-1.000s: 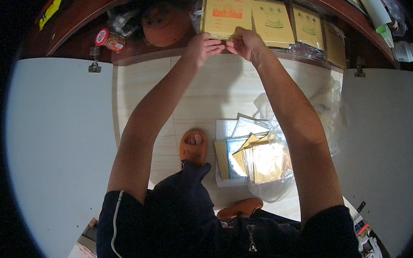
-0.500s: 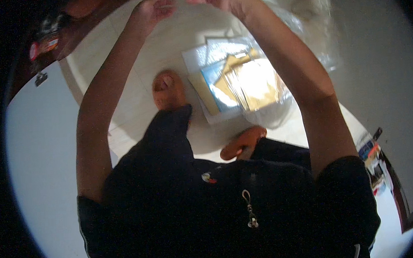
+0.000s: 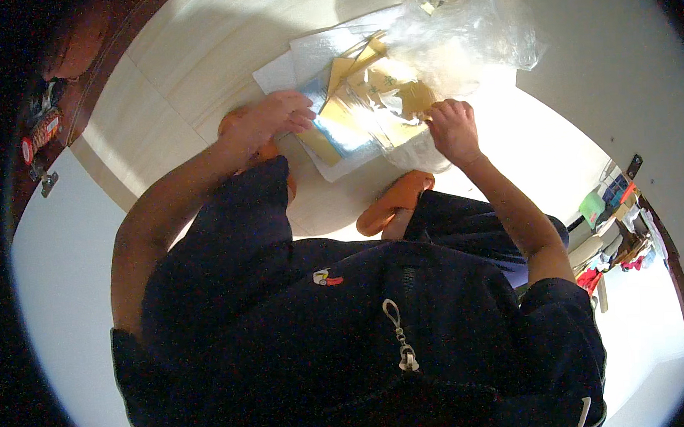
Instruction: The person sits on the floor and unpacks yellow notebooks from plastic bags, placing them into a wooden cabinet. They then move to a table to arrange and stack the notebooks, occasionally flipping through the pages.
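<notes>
A pile of flat yellow packets (image 3: 353,110), like envelopes, rests on the floor with glossy clear wrapping over it. At its right edge, the fingers of my right hand (image 3: 454,131) are pinched on the clear plastic wrapping (image 3: 410,107); the exact grip is partly hidden. My left hand (image 3: 277,115) hovers by the pile's left side, fingers extended and a little apart, holding nothing. Under the packets lie a blue sheet (image 3: 316,90) and white padded sheets (image 3: 277,73).
A large crumpled clear plastic bag (image 3: 487,35) lies beyond the pile, near a pale wall panel (image 3: 610,72). My orange shoes (image 3: 396,201) are close to the pile. A white board with a clip (image 3: 49,184) stands at left; a cluttered shelf (image 3: 621,232) is at right.
Both hands have come down from the top of the view to the pile. My right hand now grips the wrapping at its right edge. The hands have moved apart.
</notes>
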### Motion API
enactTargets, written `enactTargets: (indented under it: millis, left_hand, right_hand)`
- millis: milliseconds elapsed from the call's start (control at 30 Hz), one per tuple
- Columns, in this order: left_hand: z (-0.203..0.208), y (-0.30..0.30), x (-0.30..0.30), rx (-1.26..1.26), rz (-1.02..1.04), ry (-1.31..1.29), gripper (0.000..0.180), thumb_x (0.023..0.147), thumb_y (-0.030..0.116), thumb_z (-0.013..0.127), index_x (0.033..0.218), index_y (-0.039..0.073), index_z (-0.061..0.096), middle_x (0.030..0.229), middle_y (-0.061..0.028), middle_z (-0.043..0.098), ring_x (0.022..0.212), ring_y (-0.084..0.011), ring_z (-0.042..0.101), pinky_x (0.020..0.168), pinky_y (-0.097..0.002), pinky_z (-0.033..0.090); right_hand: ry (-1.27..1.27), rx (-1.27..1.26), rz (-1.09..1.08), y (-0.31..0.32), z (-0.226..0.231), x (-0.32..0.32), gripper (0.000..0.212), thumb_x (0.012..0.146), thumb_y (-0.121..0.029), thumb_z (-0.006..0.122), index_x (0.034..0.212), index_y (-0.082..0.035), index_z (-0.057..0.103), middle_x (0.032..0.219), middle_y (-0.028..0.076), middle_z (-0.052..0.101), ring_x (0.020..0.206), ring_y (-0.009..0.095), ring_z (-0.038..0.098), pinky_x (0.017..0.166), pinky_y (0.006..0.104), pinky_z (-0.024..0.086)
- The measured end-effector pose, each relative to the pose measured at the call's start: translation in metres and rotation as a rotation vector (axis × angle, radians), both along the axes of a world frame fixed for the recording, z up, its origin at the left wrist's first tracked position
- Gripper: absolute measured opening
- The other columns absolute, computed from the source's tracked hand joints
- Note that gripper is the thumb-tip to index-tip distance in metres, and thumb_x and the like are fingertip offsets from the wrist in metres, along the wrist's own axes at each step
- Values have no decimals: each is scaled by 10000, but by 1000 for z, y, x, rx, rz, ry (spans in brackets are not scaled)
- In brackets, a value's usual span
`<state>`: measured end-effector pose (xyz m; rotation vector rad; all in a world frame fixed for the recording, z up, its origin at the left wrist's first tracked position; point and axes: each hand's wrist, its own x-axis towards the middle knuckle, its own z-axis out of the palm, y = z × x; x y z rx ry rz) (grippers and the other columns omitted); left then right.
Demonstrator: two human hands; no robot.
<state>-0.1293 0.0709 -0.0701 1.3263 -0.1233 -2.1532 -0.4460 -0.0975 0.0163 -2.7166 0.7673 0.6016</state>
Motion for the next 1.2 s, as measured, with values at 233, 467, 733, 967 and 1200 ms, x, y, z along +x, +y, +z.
enactTargets:
  millis: [233, 467, 733, 967, 1200]
  left_hand:
    - [-24, 19, -59, 76, 101, 290, 453, 834, 311, 578, 1154, 29, 426, 1110, -162, 533, 951, -278, 583, 775, -363, 484]
    - [-35, 20, -70, 101, 133, 255, 419, 821, 291, 594, 1124, 53, 430, 1027, -116, 546, 950, -232, 570, 767, -344, 485]
    - [-4, 13, -54, 105, 98, 77, 392, 771, 252, 647, 1095, 93, 495, 926, -8, 564, 787, -118, 542, 672, -268, 442]
    - [7, 20, -52, -65, 76, 2, 412, 736, 179, 703, 1095, 37, 559, 994, -52, 605, 874, -150, 554, 763, -280, 449]
    - [14, 21, -38, -151, 65, 4, 437, 732, 141, 710, 1119, 16, 547, 1023, -55, 604, 948, -146, 545, 845, -280, 429]
  right_hand:
    - [-136, 95, -541, -21, -56, 25, 637, 737, -443, 639, 1167, -6, 468, 1038, 178, 535, 974, 334, 504, 838, 414, 418]
    - [-173, 253, -685, 28, -48, 53, 610, 665, -303, 732, 1133, -56, 430, 1031, 170, 472, 976, 332, 466, 845, 412, 408]
    - [-234, 175, -728, 74, -44, 71, 573, 682, -252, 695, 1156, -53, 443, 1091, 144, 464, 1010, 337, 451, 854, 443, 384]
    - [-402, 156, -580, 85, -29, 72, 559, 676, -223, 705, 1140, -50, 446, 1236, 160, 436, 1123, 334, 417, 904, 440, 343]
    - [-556, 439, -803, 77, -37, 67, 446, 635, -104, 758, 988, -40, 493, 1156, 157, 480, 1029, 263, 495, 848, 362, 409]
